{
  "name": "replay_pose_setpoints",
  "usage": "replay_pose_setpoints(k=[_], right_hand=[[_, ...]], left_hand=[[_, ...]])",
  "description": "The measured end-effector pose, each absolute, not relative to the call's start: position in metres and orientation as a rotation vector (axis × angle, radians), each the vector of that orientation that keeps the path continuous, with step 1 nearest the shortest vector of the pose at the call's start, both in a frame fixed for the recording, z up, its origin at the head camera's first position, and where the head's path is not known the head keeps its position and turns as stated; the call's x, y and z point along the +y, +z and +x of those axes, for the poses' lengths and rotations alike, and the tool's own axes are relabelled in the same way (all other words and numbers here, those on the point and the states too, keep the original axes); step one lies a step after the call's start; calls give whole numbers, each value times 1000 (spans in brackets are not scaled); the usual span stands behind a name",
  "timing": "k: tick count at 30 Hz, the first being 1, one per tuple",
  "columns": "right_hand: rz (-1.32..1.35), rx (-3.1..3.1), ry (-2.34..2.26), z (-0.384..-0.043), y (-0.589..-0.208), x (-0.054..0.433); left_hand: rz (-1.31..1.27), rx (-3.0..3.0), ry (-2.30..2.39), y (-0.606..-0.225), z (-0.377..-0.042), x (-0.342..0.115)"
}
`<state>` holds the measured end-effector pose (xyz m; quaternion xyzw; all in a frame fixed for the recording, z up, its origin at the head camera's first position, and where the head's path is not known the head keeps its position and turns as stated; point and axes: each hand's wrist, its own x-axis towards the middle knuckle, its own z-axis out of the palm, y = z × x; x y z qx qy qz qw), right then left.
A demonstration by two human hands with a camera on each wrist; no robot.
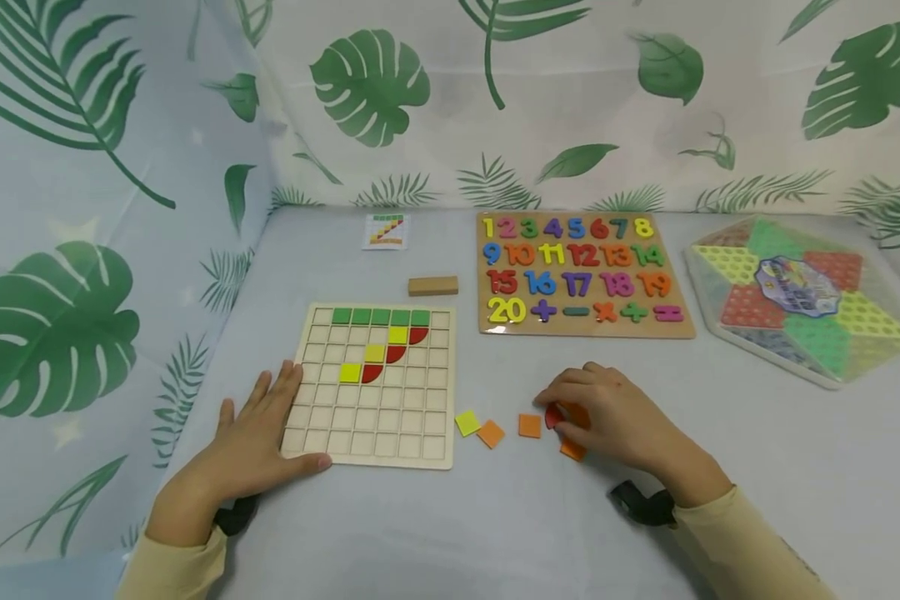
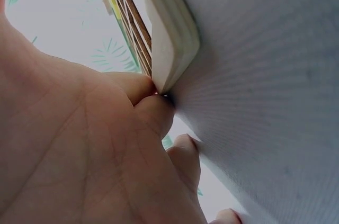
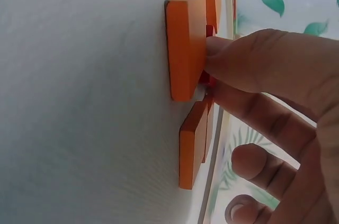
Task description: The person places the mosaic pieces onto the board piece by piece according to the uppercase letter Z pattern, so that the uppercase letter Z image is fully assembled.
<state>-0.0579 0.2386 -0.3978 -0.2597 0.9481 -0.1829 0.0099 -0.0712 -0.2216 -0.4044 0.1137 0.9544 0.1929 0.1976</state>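
Note:
My left hand [image 1: 251, 442] lies at the left side of a wooden grid board [image 1: 390, 421], fingers extended along its edge and thumb at the near corner. On the board are a row of green square tiles [image 1: 380, 317], a diagonal of yellow squares [image 1: 375, 353] and red quarter-circle tiles [image 1: 395, 354]. To the right of the board, my right hand [image 1: 615, 417] pinches a red quarter-circle tile [image 1: 552, 416] between thumb and fingertips, low at the tabletop. Orange square tiles [image 3: 188, 49] lie around these fingertips; the hand partly covers some in the head view.
A loose yellow tile [image 1: 467, 423] and orange tiles [image 1: 491, 433] lie between board and right hand. Behind stand a wooden block [image 1: 432, 286], a small pattern card [image 1: 386, 232], a number puzzle [image 1: 585, 325] and, far right, a hexagonal game box [image 1: 753, 307]. Leaf-print cloth [image 1: 435, 167] hangs behind.

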Motion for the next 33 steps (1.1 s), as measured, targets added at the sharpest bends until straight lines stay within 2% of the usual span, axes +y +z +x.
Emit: replay_pose_setpoints(k=[22,29,33], right_hand=[[-828,2919,-533,-62,-402,232],[-695,2953,-508,-63,-402,222],[-785,2951,-499,-64,-401,221]], left_hand=[[322,2674,524,-405,-73,-221],[316,2677,531,-405,-72,-222],[315,2676,528,-406,-72,-222]])
